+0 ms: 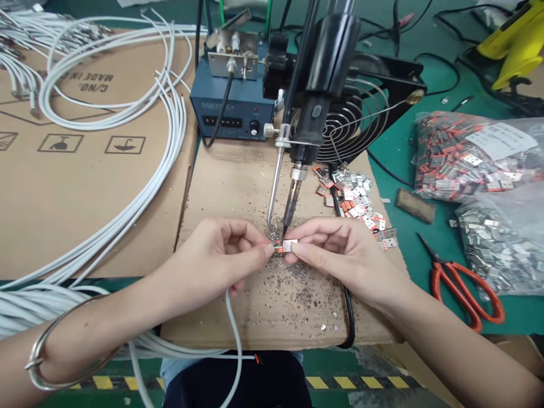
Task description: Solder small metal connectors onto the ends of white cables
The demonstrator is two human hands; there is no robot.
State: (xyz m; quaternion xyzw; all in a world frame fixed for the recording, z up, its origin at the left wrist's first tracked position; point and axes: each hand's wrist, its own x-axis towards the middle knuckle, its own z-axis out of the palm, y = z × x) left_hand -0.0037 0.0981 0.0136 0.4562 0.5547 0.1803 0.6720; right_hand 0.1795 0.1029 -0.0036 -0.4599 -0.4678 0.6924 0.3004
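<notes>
Between thumb and fingers, my right hand (340, 249) pinches a small USB connector (290, 245) with a metal shell and an orange insert. My left hand (232, 252) is closed on the end of a white cable (232, 323), whose length hangs down from under the palm. Its wire end, mostly hidden by the fingertips, meets the connector. Directly above, the tip of a mounted soldering iron (293, 198) points down at the joint, touching or almost touching it. A thin metal feed tube (274, 192) curves down beside the tip.
Loose connectors (361, 198) lie right of the iron, near bags of connectors (450, 153) and metal shells (497, 243). Orange-handled scissors (463, 289) rest on the green table. Behind stand a blue control box (232, 107) and a fan (357, 119). White cables (165, 147) cover the left cardboard.
</notes>
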